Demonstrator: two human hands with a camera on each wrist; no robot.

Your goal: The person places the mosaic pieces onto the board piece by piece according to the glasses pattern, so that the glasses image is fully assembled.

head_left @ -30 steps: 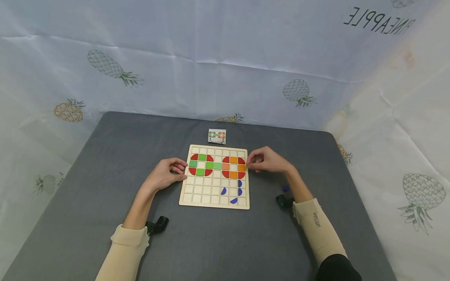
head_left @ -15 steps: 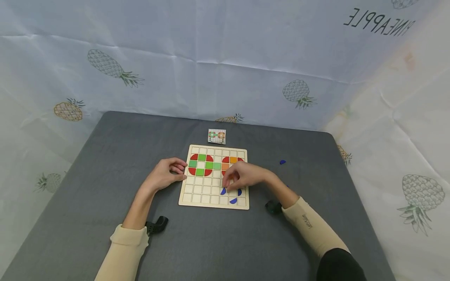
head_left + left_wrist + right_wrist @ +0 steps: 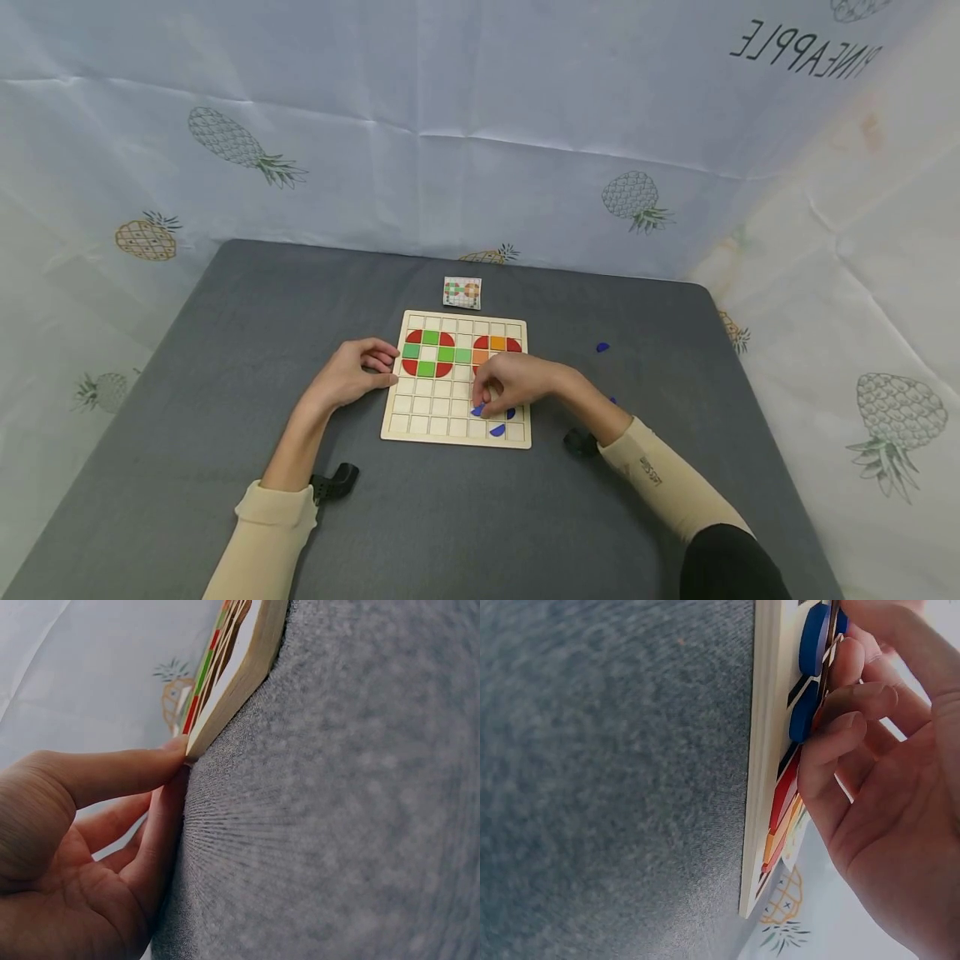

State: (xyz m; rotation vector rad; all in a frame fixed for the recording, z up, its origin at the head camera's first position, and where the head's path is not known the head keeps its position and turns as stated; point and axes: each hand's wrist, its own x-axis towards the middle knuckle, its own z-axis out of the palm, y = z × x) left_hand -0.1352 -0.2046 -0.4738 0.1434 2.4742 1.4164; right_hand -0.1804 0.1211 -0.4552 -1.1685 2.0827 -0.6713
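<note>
A square wooden grid board (image 3: 429,406) lies on the table, with red, green and orange tiles set in its upper rows. My left hand (image 3: 351,372) is at the board's left edge; thumb (image 3: 161,766) and fingers touch the rim without wrapping round it. Over the lower right of the board is my right hand (image 3: 517,379), its thumb and forefinger pinching a blue half-circle tile (image 3: 477,411). Another blue half-circle tile (image 3: 497,430) lies below it. Further blue tiles (image 3: 804,712) sit near the right rim, partly covered by the right hand in the head view.
A small pattern card (image 3: 462,292) lies behind the board. Two loose blue pieces are right of it: one blue half-circle (image 3: 603,347) and one blue piece (image 3: 612,400) by the right forearm. A pineapple-print cloth (image 3: 420,167) hangs behind the grey table (image 3: 300,275).
My right hand has moved left from the board's right edge onto its lower right, and the blue half-circle tile at its fingertips has turned slightly. The left hand stays put.
</note>
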